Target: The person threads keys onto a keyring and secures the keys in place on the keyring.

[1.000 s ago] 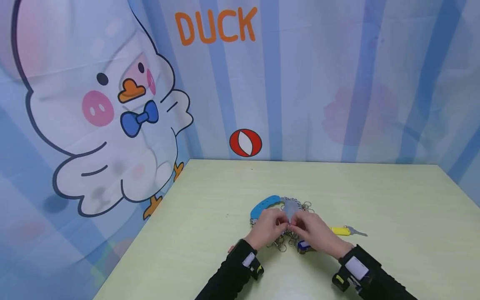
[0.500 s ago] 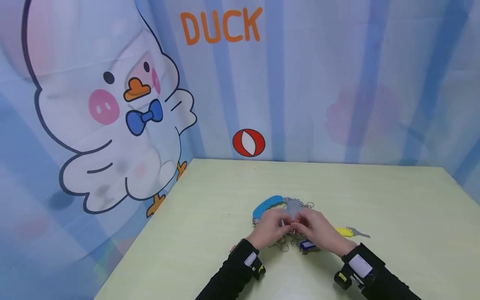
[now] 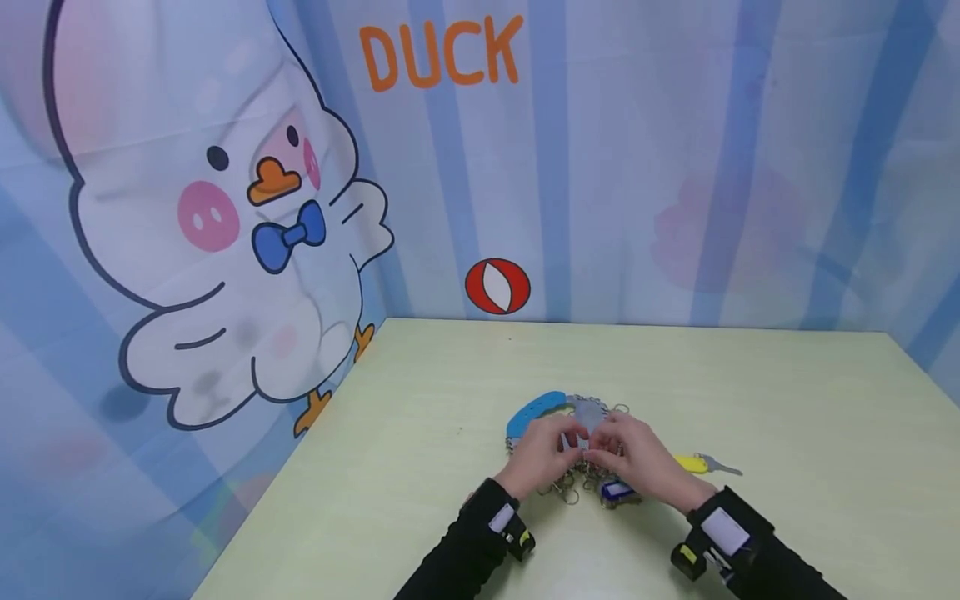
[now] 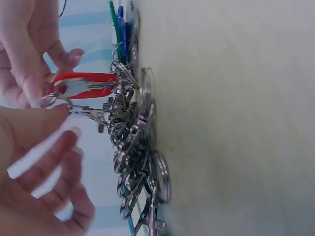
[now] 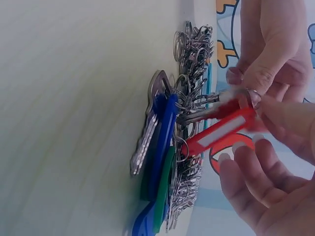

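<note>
Over the heap of metal clasps and rings (image 4: 133, 132), both hands meet fingertip to fingertip. The left hand (image 3: 546, 454) pinches a small metal key ring (image 5: 254, 97) between thumb and finger. From the other side, the right hand (image 3: 636, 458) pinches at the same ring. A red key tag (image 4: 86, 77) and a silver key (image 5: 194, 117) hang from it, just above the heap. A clasp (image 4: 91, 112) also hangs near the ring. Fingers hide exactly how these parts join.
Blue (image 5: 165, 142) and green key tags (image 5: 166, 189) lie beside the heap. A yellow key tag (image 3: 692, 464) with a key lies to the right. Behind the hands are a light-blue curved strip (image 3: 534, 414) and a grey flat piece (image 3: 587, 412) on the table (image 3: 435, 375).
The head view has shifted slightly, so the scene sits a little further right. Both hands stay together over the heap, with only small finger movements.
</note>
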The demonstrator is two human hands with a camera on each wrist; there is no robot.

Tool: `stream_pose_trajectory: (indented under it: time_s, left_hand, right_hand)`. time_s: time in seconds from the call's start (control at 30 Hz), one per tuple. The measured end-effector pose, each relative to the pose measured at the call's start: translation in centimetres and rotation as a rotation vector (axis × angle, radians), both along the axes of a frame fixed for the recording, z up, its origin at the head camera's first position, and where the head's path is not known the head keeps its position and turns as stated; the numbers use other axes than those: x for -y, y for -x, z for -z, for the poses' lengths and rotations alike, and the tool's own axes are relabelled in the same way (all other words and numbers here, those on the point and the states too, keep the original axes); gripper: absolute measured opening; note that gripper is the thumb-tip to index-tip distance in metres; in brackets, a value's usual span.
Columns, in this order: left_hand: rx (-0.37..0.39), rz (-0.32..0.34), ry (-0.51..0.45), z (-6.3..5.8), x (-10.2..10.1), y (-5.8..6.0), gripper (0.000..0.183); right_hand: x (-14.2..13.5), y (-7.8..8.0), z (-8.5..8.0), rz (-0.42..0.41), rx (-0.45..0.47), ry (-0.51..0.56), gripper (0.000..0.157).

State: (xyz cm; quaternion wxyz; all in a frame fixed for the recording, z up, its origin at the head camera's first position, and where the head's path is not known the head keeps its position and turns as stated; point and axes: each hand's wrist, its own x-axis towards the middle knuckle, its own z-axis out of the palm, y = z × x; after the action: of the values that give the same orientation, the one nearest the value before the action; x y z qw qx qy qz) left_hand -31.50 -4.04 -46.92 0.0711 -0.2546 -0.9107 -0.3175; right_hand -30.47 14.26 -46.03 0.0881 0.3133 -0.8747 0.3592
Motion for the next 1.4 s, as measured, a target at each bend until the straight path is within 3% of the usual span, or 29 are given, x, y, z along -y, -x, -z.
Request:
stream_pose_trajectory:
  time_s: [0.2,0.5,0.63,0.8,1.03,1.17,1.3,1.4]
  left_hand:
    - [-0.032,0.023,0.001,0.0,0.0,0.1,0.006]
    - [0.107,-0.055,-0.149,0.6,0.2,0.3,0.009]
    - [0.139,-0.056,-0.175,1.0,0.2,0.2,0.01]
    - [0.133,0.023,-0.131,1.2,0.4,0.1,0.009]
    - [0.22,0.122,-0.099,1.3,0.3,-0.2,0.032]
    - [0.172,0.119,-0.102,1.3,0.3,-0.1,0.03]
    - [0.143,0.097,-0.123,1.0,0.5,0.0,0.024]
    - [0.175,0.076,-0.13,0.8,0.5,-0.1,0.022]
  right_hand:
    - [0.0,0.1,-0.2,0.009,0.01,0.036,0.009]
    - [-0.1,0.2,0.5,-0.074,0.046,0.012,0.012]
    - [0.1,0.2,0.6,-0.033,0.156,0.052,0.011]
    - [0.1,0.3,0.6,0.014,0.367,0.168,0.018]
    - [-0.5,0.7,0.3,-0.115,0.738,0.424,0.035]
    - [-1.2,0.8,-0.3,-0.133,0.73,0.415,0.042]
    - [-1.9,1.0,-0.5,-0.022,0.701,0.416,0.042]
    - [-2.2,1.1,-0.3,0.064,0.733,0.441,0.038]
